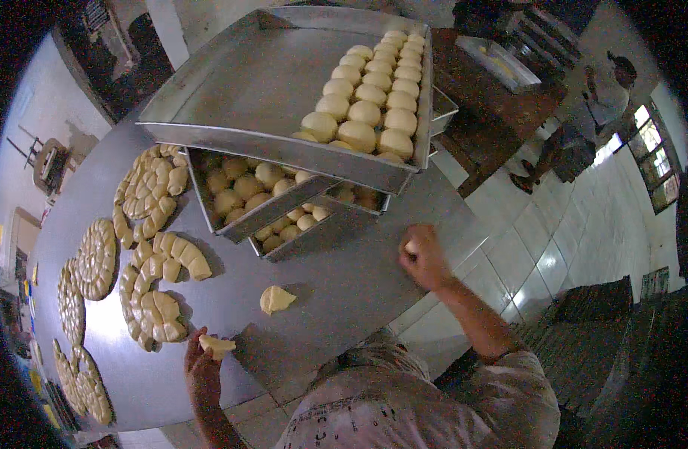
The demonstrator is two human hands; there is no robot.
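My left hand (200, 370), at the near edge of the metal table, pinches a small pale piece of dough (217, 346) between thumb and fingers. A loose lump of dough (277, 299) lies on the table between my hands. My right hand (423, 256) is a fist held above the table's right part. It is slightly blurred, and whatever is inside the curled fingers is hidden. Left of the lump, a cut dough roll (153, 299) lies in curved segments close to my left hand.
Several cut dough coils (96, 258) cover the table's left side. Metal trays are stacked at the back; the top tray (209, 82) carries rows of dough balls (365, 112). Lower trays (239, 224) stick out askew, with dough balls inside. Another person (591, 112) is beside a brown table (478, 105).
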